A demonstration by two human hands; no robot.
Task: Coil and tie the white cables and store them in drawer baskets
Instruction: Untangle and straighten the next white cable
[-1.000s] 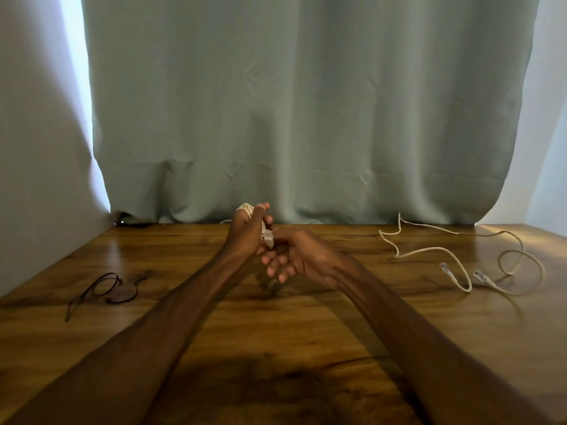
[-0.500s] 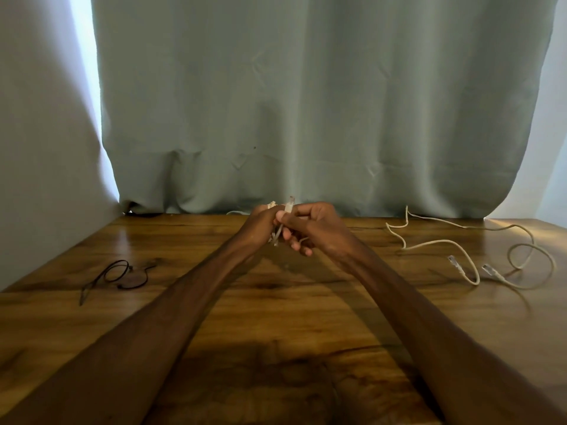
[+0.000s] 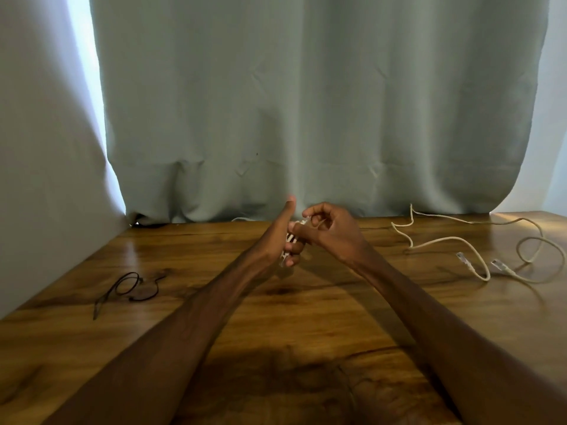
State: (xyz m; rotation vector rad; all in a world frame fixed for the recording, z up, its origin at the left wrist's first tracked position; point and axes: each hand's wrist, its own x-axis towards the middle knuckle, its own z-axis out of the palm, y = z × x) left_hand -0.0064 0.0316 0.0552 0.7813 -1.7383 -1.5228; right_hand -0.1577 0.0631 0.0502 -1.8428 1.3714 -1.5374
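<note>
Left hand [image 3: 273, 240] clasps the small coiled white cable [image 3: 288, 239], thumb up; right hand [image 3: 334, 234], at its 3 o'clock, pinches the tail. Slack there could unwind the coil.

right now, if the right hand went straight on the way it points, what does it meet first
Probably the left hand, close beside the right hand and gripping the coiled white cable. How far apart they are in depth is unclear.
</note>
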